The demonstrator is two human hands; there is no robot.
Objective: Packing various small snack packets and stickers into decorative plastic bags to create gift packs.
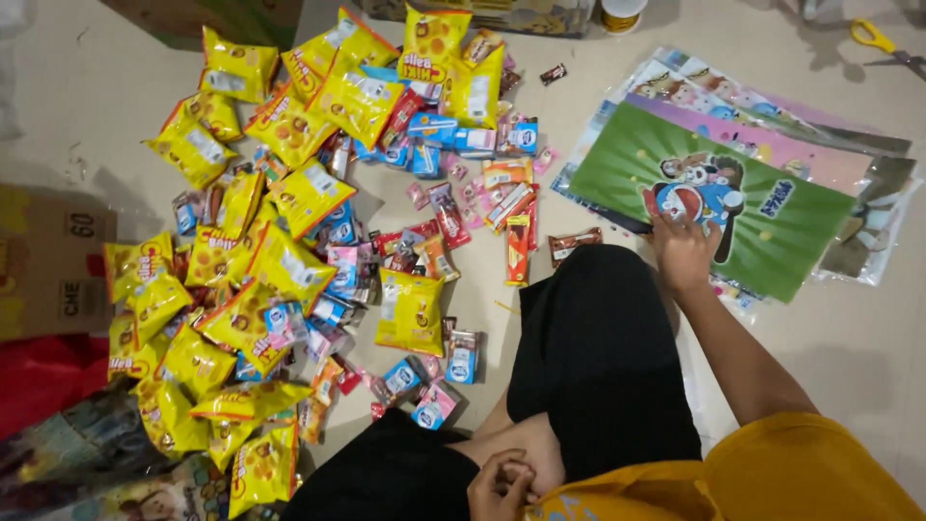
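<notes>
My right hand (683, 249) reaches forward over my black-clad knee (598, 357). It lies flat, fingers spread, on the near edge of a green cartoon-printed plastic bag (772, 227). That bag tops a fanned stack of similar printed bags (762, 145). My left hand (500, 485) stays curled close to my body at the bottom of the view, fingers closed with nothing visible in them. Left of my knee, a wide heap of snacks covers the floor: yellow snack packets (289, 265), small blue and pink packs (434, 130), and thin chocolate bars (518, 249).
A flattened cardboard box (48, 260) and red material (39, 376) lie at the left edge. Yellow-handled scissors (876, 37) rest at the top right. A round tub (620, 12) and a box stand at the top edge. Pale floor (849, 338) shows to my right.
</notes>
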